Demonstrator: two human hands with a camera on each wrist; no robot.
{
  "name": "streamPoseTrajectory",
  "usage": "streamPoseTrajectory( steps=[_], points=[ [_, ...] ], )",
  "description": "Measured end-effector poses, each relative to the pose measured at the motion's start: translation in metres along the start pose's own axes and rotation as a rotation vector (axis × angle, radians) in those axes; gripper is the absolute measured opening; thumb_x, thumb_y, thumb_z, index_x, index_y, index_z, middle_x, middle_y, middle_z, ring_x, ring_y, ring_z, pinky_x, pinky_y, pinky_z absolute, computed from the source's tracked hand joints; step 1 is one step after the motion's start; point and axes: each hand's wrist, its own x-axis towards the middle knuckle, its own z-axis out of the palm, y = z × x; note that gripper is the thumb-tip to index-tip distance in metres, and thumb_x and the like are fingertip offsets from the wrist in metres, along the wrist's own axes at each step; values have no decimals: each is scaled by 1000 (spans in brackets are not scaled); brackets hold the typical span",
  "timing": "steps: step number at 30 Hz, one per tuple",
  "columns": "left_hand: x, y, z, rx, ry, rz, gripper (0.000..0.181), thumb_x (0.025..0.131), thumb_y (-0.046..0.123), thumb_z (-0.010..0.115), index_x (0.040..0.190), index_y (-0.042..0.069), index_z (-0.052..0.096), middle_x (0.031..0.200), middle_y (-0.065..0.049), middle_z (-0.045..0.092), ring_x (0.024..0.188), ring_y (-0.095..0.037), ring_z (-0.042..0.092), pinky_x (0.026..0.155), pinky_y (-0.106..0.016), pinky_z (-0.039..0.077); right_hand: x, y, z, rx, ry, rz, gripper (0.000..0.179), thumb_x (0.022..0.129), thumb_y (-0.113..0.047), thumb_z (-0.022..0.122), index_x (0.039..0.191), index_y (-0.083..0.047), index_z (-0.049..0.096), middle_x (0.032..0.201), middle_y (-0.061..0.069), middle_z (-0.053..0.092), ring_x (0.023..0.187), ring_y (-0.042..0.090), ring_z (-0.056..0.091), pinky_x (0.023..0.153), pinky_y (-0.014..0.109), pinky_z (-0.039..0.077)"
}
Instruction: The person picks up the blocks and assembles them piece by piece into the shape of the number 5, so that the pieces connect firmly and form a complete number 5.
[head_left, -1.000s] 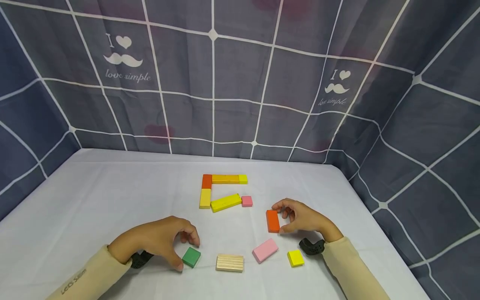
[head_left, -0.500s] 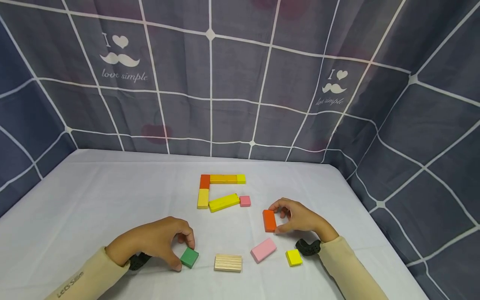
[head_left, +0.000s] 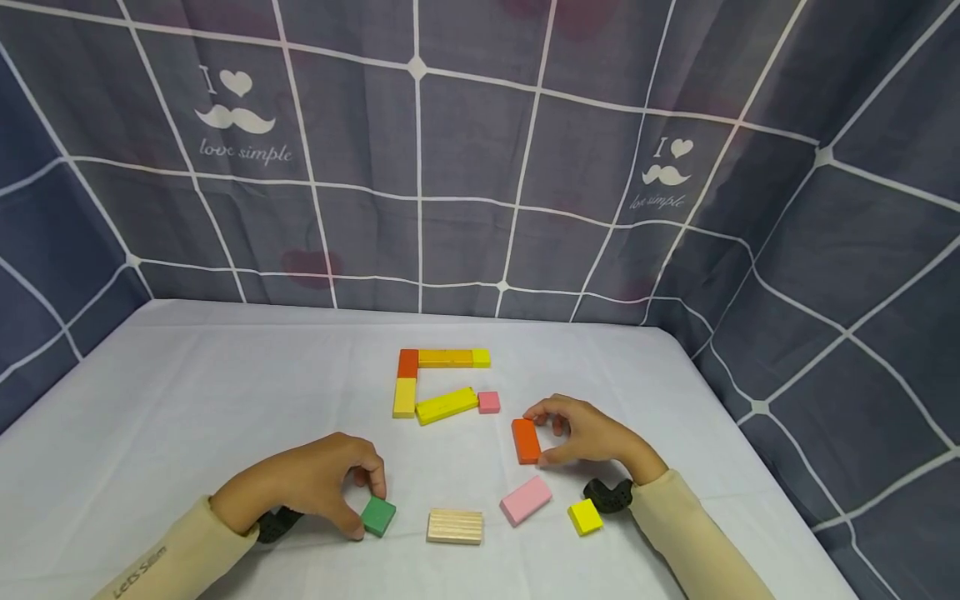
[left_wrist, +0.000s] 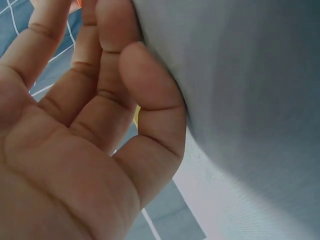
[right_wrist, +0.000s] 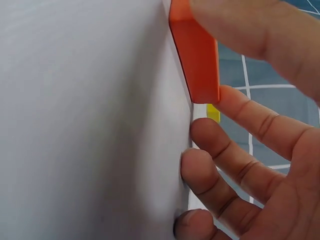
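Note:
My right hand [head_left: 588, 429] pinches an orange-red rectangular block [head_left: 527, 442] by its two ends, thumb at the near end and index finger at the far one. In the right wrist view the same orange-red block [right_wrist: 197, 55] lies against the white cloth, with the other fingers spread below it. At the front left, the thumb and index finger of my left hand [head_left: 318, 479] close about a green block [head_left: 378, 516]. The left wrist view has the left hand's fingers [left_wrist: 150, 80] curled down at the cloth, the green block hidden there.
Beyond the hands, a red block [head_left: 408, 363], a pale yellow one [head_left: 404, 398], an orange bar [head_left: 446, 358], a tilted yellow bar [head_left: 446, 406] and a small pink block [head_left: 489, 402] form a bent outline. A ridged wooden block [head_left: 455, 527], pink block [head_left: 526, 501] and yellow block [head_left: 585, 517] lie in front.
My right hand has slid the orange-red block left, toward the small pink block. The left index finger has drawn in closer to the green block. The front yellow block has turned slightly.

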Motion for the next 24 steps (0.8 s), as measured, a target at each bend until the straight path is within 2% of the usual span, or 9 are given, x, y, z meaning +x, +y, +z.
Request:
streamPoseTrajectory(
  steps=[14,24],
  points=[
    [1,-2,-1,-19,-8,-12,34,72,14,100,93,25,76,97,17,68,93,-6,58,85,-29,50,23,-13,0,-65,-74,-12,53,84,-17,93,130,-6,69,111,3,66,92,16,56,85,31,51],
    [0,-1,-1,-15,-5,-20,34,72,14,100,93,25,76,97,17,68,94,-5,58,85,-29,50,33,-24,2,-93,-96,-14,54,84,-16,94,131,-6,68,112,2,67,91,15,57,85,30,52]
  ],
)
